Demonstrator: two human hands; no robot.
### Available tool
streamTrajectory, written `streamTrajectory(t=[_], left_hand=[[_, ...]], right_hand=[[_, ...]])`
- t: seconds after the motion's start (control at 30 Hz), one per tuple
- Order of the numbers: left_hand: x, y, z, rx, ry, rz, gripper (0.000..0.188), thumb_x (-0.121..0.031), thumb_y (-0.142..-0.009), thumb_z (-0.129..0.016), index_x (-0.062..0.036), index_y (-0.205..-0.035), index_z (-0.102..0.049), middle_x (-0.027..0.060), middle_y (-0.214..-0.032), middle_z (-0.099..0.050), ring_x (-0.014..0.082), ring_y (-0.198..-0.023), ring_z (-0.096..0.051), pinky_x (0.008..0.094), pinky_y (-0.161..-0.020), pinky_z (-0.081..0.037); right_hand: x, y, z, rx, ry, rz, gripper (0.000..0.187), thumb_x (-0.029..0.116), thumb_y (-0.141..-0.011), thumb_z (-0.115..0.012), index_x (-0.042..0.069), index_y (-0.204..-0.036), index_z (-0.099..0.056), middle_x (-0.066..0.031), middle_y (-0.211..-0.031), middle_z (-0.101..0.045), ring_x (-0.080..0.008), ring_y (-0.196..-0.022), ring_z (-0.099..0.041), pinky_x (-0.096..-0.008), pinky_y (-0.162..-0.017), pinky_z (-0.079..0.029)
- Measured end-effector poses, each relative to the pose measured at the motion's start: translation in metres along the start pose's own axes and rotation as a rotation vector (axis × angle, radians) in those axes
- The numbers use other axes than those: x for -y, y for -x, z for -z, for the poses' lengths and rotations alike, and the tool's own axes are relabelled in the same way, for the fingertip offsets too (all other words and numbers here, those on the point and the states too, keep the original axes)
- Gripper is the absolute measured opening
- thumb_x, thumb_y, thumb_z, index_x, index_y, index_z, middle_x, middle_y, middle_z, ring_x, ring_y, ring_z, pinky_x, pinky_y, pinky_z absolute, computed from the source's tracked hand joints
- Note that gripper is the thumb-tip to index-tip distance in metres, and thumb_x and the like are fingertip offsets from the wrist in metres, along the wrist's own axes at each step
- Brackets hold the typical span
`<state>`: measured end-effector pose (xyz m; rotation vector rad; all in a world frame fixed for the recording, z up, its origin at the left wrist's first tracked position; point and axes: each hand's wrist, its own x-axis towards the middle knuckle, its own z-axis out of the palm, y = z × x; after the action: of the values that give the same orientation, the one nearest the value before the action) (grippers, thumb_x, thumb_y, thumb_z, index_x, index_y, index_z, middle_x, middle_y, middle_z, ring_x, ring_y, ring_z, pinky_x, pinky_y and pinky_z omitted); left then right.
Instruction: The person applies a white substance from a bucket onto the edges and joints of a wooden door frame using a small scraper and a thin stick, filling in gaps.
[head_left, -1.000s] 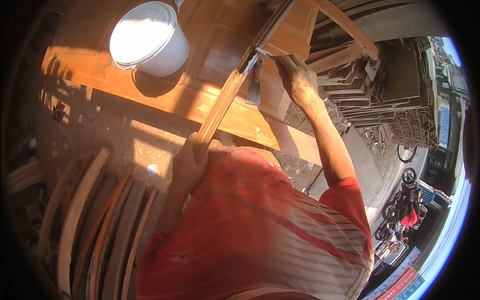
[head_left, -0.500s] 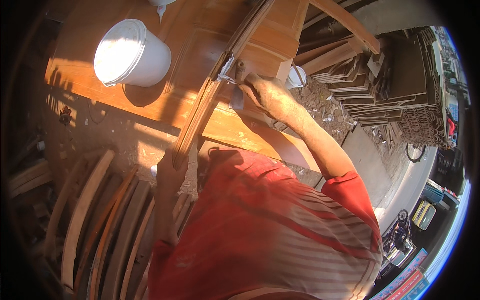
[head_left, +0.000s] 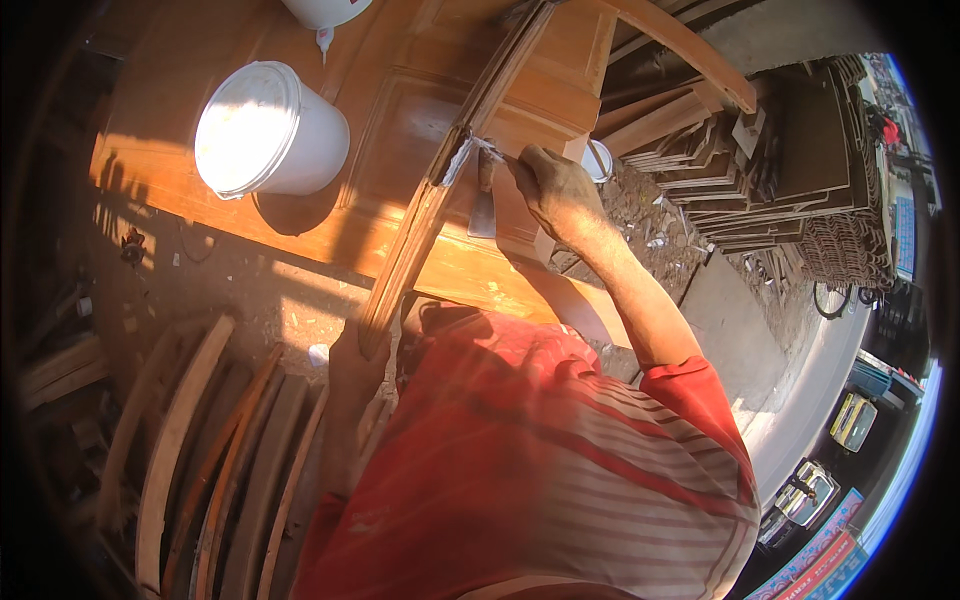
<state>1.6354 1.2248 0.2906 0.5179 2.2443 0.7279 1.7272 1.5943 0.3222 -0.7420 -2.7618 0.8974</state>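
Note:
My left hand is wrapped round the lower end of a long, grooved wooden strip, which slants up and away over a wooden panelled door. Partway along the strip sits a crumpled white material, either paste or a torn scrap. My right hand is just right of it, fingers curled together. Whatever they may hold is hidden. A flat-bladed scraper lies below the white material, beside the right hand, its brown handle partly showing.
The door carries a white lidded bucket and another white container. Curved wooden pieces stand at lower left. Stacked boards lie at right, near a small white bucket. Vehicles line the road beyond.
My right hand has shifted right, away from the strip, uncovering more of the scraper and its handle. My left hand still grips the strip. The whole view has tilted slightly.

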Motion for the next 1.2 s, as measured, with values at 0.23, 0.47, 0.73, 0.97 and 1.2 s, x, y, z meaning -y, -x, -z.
streamTrajectory(t=[0.23, 0.47, 0.73, 0.97, 1.2], left_hand=[[0.002, -0.006, 0.015, 0.084, 0.020, -0.067, 0.051, -0.024, -0.090, -0.076, -0.0020, -0.133, -0.058, 0.0207, -0.101, -0.070, 0.0346, -0.095, -0.070, 0.0445, -0.080, -0.055], [0.004, -0.011, 0.024, 0.185, 0.017, -0.051, 0.056, -0.030, -0.087, -0.078, 0.0009, -0.130, -0.059, 0.0261, -0.109, -0.069, 0.0425, -0.105, -0.068, 0.0479, -0.088, -0.054], [0.014, -0.020, 0.021, 0.244, 0.093, -0.160, 0.066, -0.027, -0.086, -0.077, 0.0001, -0.140, -0.051, 0.0272, -0.116, -0.067, 0.0443, -0.112, -0.065, 0.0479, -0.092, -0.053], [0.012, -0.025, 0.016, 0.144, 0.211, -0.344, 0.063, -0.024, -0.087, -0.076, -0.0022, -0.140, -0.049, 0.0238, -0.127, -0.063, 0.0421, -0.120, -0.062, 0.0467, -0.099, -0.051], [-0.001, -0.029, 0.034, 0.297, 0.336, -0.269, 0.053, -0.018, -0.086, -0.075, -0.0023, -0.134, -0.057, 0.0130, -0.116, -0.069, 0.0258, -0.110, -0.067, 0.0402, -0.099, -0.051]], right_hand=[[0.017, 0.006, -0.009, 0.086, 0.044, -0.057, 0.019, 0.020, -0.101, -0.062, 0.001, -0.098, -0.059, -0.0242, -0.092, -0.066, -0.0476, -0.088, -0.065, -0.0532, -0.072, -0.051], [0.028, -0.002, -0.007, 0.102, 0.115, -0.022, 0.018, 0.021, -0.100, -0.063, 0.003, -0.098, -0.059, -0.0215, -0.093, -0.066, -0.0462, -0.085, -0.066, -0.0537, -0.070, -0.052], [0.044, -0.028, 0.024, 0.130, 0.391, 0.078, 0.020, 0.024, -0.100, -0.064, 0.005, -0.097, -0.062, -0.0185, -0.091, -0.068, -0.0446, -0.086, -0.067, -0.0537, -0.070, -0.053], [0.059, -0.049, 0.035, 0.318, 0.458, 0.119, 0.019, 0.020, -0.099, -0.063, 0.002, -0.095, -0.067, -0.0185, -0.089, -0.069, -0.0444, -0.087, -0.067, -0.0524, -0.072, -0.052], [0.071, -0.038, 0.028, 0.282, 0.228, 0.133, 0.017, 0.016, -0.099, -0.060, 0.003, -0.106, -0.069, -0.0205, -0.094, -0.068, -0.0437, -0.089, -0.066, -0.0501, -0.076, -0.052]])
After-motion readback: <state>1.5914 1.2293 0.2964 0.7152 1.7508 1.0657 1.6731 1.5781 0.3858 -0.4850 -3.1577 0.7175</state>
